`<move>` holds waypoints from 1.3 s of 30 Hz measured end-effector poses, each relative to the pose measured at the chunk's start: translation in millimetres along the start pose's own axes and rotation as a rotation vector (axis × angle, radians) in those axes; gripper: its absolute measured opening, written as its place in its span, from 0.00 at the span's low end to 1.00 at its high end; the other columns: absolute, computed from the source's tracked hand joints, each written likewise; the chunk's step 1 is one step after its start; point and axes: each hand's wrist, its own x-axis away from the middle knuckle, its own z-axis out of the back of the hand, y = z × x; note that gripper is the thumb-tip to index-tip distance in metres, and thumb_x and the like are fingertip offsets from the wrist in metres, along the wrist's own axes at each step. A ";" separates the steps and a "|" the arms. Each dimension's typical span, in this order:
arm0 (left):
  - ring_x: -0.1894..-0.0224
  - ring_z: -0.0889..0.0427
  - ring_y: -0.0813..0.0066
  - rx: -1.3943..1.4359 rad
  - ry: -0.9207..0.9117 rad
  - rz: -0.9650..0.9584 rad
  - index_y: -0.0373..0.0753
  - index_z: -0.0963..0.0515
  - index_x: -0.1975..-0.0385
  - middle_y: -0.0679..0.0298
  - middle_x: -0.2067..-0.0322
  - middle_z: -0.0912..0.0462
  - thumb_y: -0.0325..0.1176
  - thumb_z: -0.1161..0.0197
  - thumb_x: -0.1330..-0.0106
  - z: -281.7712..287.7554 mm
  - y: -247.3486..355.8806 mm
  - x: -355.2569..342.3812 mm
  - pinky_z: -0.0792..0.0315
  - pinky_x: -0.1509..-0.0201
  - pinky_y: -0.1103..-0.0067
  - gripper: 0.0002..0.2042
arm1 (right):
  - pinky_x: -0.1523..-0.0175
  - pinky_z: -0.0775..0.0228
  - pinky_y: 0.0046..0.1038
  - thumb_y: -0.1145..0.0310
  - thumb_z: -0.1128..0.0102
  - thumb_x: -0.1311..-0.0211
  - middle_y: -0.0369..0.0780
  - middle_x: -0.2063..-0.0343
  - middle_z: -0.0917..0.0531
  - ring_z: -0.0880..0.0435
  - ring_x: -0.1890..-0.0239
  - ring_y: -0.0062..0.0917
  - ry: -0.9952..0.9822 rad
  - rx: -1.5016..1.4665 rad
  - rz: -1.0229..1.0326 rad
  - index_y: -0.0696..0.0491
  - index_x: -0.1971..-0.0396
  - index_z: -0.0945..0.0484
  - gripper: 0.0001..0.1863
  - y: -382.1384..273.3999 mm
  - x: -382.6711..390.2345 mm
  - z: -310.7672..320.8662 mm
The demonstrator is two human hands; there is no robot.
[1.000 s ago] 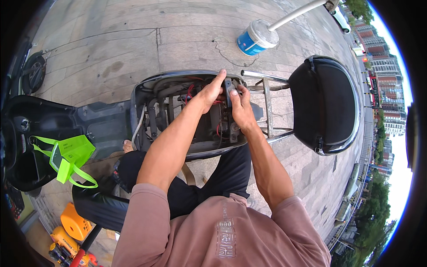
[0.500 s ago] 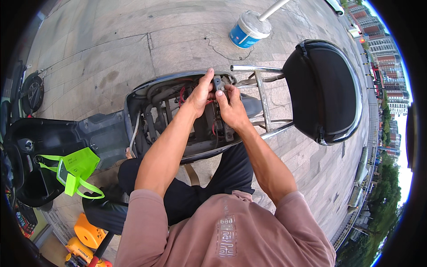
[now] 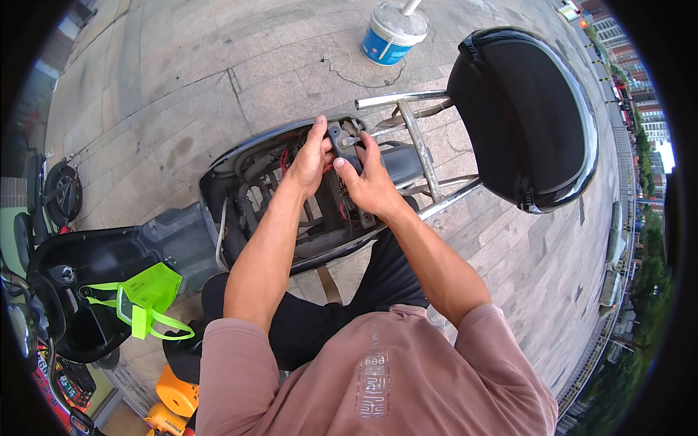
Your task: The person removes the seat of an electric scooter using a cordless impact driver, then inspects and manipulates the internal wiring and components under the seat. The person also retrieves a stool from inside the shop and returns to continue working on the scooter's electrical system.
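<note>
Both of my hands work over the opened body of a scooter (image 3: pixel 207 178), above its far right end. Between them is a small dark part (image 3: pixel 336 138) with a silvery metal piece on it. My left hand (image 3: pixel 311 161) is closed on the part's left side, thumb pointing up and away from me. On the other side, my right hand (image 3: pixel 371 182) grips it with thumb and bent fingers. Some fingertips are hidden behind the part. Red wires (image 3: pixel 283 161) and dark cables show inside the frame, partly covered by my forearms.
A black padded backrest (image 3: pixel 531 120) on a chrome rack (image 3: pixel 418 149) juts out at right. Beyond stands a blue and white bucket (image 3: pixel 389 38) with a pole. A bright green bag (image 3: pixel 151 291) lies on the scooter's front section, with an orange case (image 3: pixel 177 391) below.
The whole view has shifted, so scooter, bucket and hands sit differently in it. My hands stay on the dark part, whose metal piece now shows more clearly.
</note>
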 end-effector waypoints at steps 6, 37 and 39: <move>0.42 0.26 0.66 0.083 -0.025 -0.073 0.37 0.36 0.39 0.56 0.45 0.24 0.67 0.59 0.32 -2.9 2.4 1.7 0.37 0.35 0.68 0.38 | 0.37 0.37 0.36 0.50 0.43 0.37 0.65 0.48 0.27 0.26 0.41 0.52 0.094 -0.032 -0.078 0.67 0.33 0.56 0.47 -7.2 -8.3 -8.0; 0.40 0.29 0.43 -0.793 0.481 -0.224 0.31 0.32 0.42 0.40 0.46 0.25 0.64 0.68 0.28 -5.9 -18.7 -9.3 0.36 0.38 0.63 0.38 | 0.59 0.22 0.29 0.62 0.43 0.34 0.56 0.48 0.23 0.15 0.64 0.30 -0.040 -0.269 -0.146 0.64 0.34 0.45 0.35 -42.6 21.0 60.4; 0.41 0.28 0.43 -0.812 0.518 -0.253 0.31 0.31 0.42 0.40 0.47 0.24 0.63 0.66 0.28 -12.7 -15.4 -5.6 0.35 0.38 0.63 0.37 | 0.64 0.22 0.28 0.62 0.43 0.34 0.56 0.52 0.21 0.16 0.70 0.27 -0.114 -0.208 -0.188 0.63 0.33 0.50 0.38 -49.5 19.9 57.3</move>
